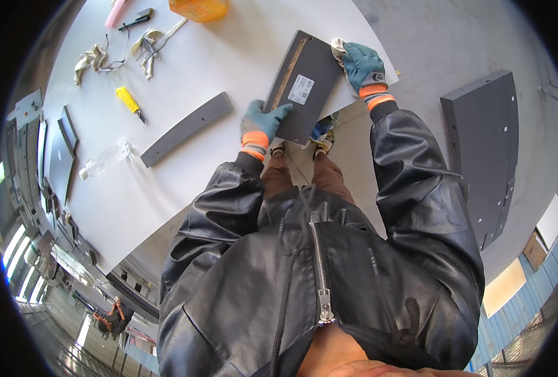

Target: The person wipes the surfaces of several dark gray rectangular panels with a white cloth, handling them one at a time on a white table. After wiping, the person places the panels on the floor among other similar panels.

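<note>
A dark grey rectangular panel (321,69) is tilted over the near edge of the white table. It bears a white label (301,89) and a brown strip along its left side. My left hand (263,121), in a teal glove with an orange cuff, grips the panel's lower left edge, thumb on its face. In my gloved right hand (363,68) is a bunched white cloth (338,50), pressed against the panel's upper right edge. Left of the panel, a narrow curved grey strip (187,129) lies on the table.
On the white table (191,63) lie a yellow utility knife (130,103), a clear plastic bottle (104,159), crumpled cloths (147,51) and an orange container (199,9). Dark panels (62,157) line the left side. A long dark panel (483,151) stands at right. Another person (114,318) is far off at lower left.
</note>
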The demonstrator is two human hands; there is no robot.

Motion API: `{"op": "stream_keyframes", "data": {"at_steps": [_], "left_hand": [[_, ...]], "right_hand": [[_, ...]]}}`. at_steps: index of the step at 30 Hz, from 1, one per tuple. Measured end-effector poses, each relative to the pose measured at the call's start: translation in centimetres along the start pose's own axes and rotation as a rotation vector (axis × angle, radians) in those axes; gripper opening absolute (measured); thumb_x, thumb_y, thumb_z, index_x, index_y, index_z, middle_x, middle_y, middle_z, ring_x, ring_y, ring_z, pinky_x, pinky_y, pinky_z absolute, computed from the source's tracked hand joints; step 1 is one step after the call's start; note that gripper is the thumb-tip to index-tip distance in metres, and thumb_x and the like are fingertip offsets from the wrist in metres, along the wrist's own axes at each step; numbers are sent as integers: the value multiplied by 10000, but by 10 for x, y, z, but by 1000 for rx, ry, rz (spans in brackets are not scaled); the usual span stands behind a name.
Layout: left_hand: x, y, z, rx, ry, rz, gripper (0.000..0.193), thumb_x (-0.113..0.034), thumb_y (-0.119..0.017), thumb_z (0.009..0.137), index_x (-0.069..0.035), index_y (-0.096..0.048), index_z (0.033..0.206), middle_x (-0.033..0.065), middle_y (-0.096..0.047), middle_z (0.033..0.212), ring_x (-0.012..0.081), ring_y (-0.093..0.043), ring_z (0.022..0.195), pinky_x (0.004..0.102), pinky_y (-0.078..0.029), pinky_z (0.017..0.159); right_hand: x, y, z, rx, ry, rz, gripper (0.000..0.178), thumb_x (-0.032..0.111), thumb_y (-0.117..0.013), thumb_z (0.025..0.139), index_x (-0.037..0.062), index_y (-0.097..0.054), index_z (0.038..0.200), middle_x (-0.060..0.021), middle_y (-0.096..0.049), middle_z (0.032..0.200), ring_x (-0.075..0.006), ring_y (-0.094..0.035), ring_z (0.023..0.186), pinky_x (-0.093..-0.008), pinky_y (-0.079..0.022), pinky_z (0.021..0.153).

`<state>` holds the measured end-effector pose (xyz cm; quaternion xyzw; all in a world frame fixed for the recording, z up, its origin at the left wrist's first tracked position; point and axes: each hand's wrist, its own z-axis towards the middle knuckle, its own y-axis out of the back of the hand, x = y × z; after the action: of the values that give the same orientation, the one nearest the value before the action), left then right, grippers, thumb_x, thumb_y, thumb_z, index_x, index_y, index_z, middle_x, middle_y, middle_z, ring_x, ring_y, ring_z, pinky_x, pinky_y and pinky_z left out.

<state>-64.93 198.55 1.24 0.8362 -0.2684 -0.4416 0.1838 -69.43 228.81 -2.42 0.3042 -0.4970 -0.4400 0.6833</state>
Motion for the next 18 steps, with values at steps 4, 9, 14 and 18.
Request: {"op": "stream_keyframes", "data": {"at_steps": [4,9,14,18], "left_hand": [[-37,30,2,-350,-289,525,726,-495,-857,730,0,-662,1223,237,-661,1247,379,-616,1200,454,-509,987],[-43,-31,9,-402,-570,600,885,-619,-754,776,-56,-548,1427,278,-392,1536,467,-403,1390,529,-340,1152],[-37,-48,18,-352,-678,675,972,-691,-695,766,-70,-489,1485,319,-322,1556,527,-290,1425,617,-201,1184],[-39,-46,16,-282,-643,648,926,-636,-709,757,-79,-513,1471,300,-307,1565,545,-252,1419,656,-173,1164]], "right_hand": [[2,-5,4,18,-50,-16,300,258,-664,933,122,-712,1197,-130,-715,1176,-367,-671,1049,-447,-549,926],[14,3,8,63,-78,39,370,319,-648,941,170,-690,1277,-85,-707,1213,-347,-660,1080,-454,-561,917],[31,-21,-3,-4,302,-63,380,263,-672,899,188,-700,1270,-64,-689,1270,-300,-647,1158,-448,-514,1007],[43,-40,23,-35,246,-111,384,319,-638,918,197,-693,1278,-50,-677,1297,-290,-581,1276,-476,-358,1160]]}}
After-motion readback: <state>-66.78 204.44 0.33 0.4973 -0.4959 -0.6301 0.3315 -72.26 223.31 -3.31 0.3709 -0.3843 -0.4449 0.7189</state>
